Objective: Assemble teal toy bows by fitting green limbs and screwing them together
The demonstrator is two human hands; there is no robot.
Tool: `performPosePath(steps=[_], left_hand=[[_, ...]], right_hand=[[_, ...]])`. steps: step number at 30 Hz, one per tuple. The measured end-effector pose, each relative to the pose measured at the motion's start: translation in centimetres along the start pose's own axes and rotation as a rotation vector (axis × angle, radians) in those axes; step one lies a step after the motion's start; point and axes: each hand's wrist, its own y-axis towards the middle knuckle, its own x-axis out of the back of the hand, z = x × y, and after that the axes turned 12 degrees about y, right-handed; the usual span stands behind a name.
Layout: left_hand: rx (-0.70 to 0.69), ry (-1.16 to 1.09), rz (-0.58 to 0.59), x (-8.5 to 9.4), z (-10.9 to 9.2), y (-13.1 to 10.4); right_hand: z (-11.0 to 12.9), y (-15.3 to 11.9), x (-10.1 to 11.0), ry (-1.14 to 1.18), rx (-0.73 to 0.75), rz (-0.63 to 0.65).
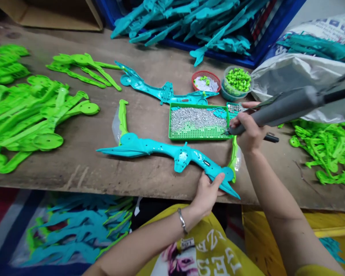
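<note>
1. Our right hand (pixel 248 132) is closed around the grey electric screwdriver (pixel 287 105), its tip lowered to the right edge of the green screw tray (pixel 199 134).
2. Our left hand (pixel 207 191) grips the near right end of the teal bow body (pixel 172 151), thumb on top and fingers curled under; a metal bangle (pixel 183 221) sits on that wrist.
3. The teal bow body lies lengthwise on the wooden table (pixel 149 176), just in front of the green screw tray, with light green limbs (pixel 122 119) sticking out behind both of its ends.
4. The green screw tray holds a bed of small silver screws (pixel 195 117) and a small teal piece in its far right corner.
5. Just behind the tray lies a second teal bow half (pixel 161 90); behind the tray to the right stand a red basket (pixel 206 81) and a clear tub of green bits (pixel 237 81).
6. Left of the tray, green flat parts (pixel 37 119) lie heaped; further green pieces (pixel 83 67) lie behind them.
7. Right of the tray, green sprue pieces (pixel 327 151) pile beside a white sack (pixel 293 73); its blue print is too small to read.
8. Far behind the tray, a blue crate (pixel 255 57) holds teal bow shells (pixel 189 19).
9. Nearest us, in front of the tray, the yellow shirt (pixel 207 249) carries a small woven tag and large upside-down white letters, seemingly "ZE" and "ES"; we cannot read them whole.
</note>
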Motion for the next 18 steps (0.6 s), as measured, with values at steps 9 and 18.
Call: performPosePath(steps=[9,18], left_hand=[[-0.072,0.064,-0.017,-0.5,0.4,0.1],[-0.071,0.079,-0.031,-0.6,0.1,0.1]], right_hand=[[8.5,-11.0,4.8,0.038,-0.213,0.193],[7.5,-13.4,6.4,-0.03,-0.249,0.175]])
